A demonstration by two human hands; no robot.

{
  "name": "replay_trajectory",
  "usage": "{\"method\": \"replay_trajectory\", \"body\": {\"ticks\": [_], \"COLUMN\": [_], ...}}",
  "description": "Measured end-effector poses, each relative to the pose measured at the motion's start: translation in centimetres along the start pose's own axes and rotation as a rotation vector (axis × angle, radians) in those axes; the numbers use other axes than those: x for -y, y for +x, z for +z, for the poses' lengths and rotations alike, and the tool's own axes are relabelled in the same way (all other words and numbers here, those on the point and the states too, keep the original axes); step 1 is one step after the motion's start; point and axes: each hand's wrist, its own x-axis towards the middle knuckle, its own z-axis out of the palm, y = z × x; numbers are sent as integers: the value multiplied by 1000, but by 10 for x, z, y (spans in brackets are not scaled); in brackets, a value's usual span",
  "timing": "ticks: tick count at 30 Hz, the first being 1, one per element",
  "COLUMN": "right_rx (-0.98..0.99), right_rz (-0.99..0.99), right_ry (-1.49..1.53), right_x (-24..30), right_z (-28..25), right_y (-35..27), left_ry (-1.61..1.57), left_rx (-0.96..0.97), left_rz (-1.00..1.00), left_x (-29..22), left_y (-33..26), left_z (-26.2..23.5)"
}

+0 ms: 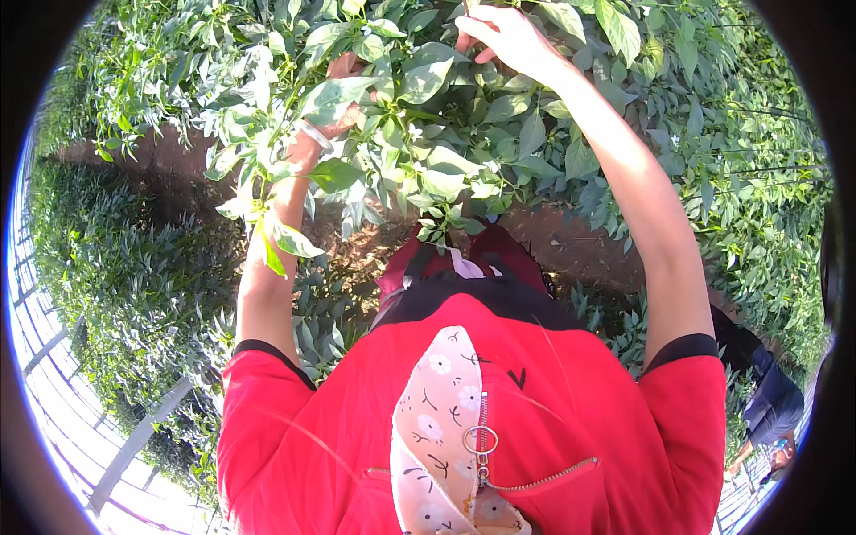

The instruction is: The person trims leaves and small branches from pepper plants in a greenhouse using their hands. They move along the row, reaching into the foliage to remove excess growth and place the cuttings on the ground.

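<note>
Both my arms reach up into a leafy green plant [428, 134] with small white flowers. My left hand [343, 89] is mostly hidden behind broad leaves, with only some fingers and the wrist showing. My right hand [504, 36] is higher, at the top of the picture, its fingers pinched around a stem or leaf among the foliage. What either hand grips is hidden by leaves. My red short-sleeved top [499, 401] and a patterned pink strap with a zip ring [450, 419] fill the lower middle.
Rows of the same green plants [116, 259] run on the left and right, with brown soil paths [357, 250] between them. A greenhouse frame [107, 428] shows at lower left. Another person [771, 401] in dark clothes bends at the lower right.
</note>
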Motion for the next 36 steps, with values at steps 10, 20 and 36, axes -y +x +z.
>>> {"method": "replay_trajectory", "body": {"ticks": [10,20,36], "right_rx": [-87,-108,-610], "right_rz": [54,330,-457], "right_ry": [278,289,-136], "right_x": [-130,-144,-232], "right_z": [136,117,207], "right_y": [15,12,-11], "left_ry": [213,-406,-791], "left_rx": [220,330,215], "left_rz": [-311,-789,-793], "left_x": [55,-32,-55], "left_y": [15,59,48], "left_z": [2,-35,-2]}}
